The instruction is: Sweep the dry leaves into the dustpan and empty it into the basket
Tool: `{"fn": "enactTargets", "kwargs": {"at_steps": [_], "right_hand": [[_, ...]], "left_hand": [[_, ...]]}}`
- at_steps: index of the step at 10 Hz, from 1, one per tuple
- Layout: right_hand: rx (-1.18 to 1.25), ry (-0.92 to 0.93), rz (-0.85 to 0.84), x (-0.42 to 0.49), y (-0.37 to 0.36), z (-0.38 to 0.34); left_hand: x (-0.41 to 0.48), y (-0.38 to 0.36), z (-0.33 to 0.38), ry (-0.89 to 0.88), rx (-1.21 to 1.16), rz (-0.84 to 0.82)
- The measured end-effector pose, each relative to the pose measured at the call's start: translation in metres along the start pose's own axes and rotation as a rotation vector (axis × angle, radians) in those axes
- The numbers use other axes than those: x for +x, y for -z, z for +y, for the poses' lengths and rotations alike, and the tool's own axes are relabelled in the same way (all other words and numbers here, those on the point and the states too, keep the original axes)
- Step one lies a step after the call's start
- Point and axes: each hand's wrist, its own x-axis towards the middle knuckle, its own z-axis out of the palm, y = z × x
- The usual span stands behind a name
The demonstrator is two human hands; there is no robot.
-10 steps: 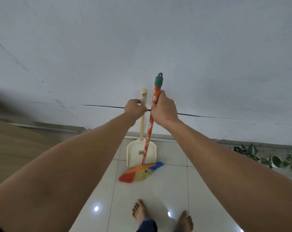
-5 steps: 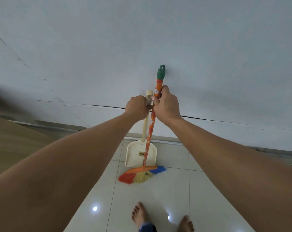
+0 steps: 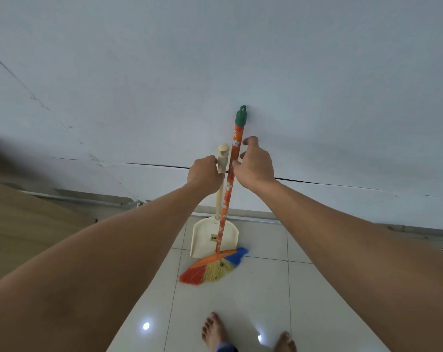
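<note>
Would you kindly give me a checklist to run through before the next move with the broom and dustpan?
1. The left hand grips the cream dustpan by its handle: ok.
2. The right hand holds the broom firmly: not ok, fingers loose beside the handle.
3. Where the dry leaves lie: cannot tell, none in view.
4. Where the basket stands: cannot tell, not in view.
5. The bare feet stand apart from the bristles: ok.

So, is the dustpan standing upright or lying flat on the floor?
Upright. The dustpan stands on its front edge on the floor, handle up along the wall, gripped by the left hand.
</note>
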Motion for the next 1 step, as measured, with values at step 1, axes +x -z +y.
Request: {"fn": "enactTargets", "kwargs": {"at_steps": [1], "right_hand": [[0.009,-0.015,0.003,-0.0133,0.0071,0.0036]], "left_hand": [[-0.0045,0.0005,-0.0014,0.0,-0.002,0.016]]}}
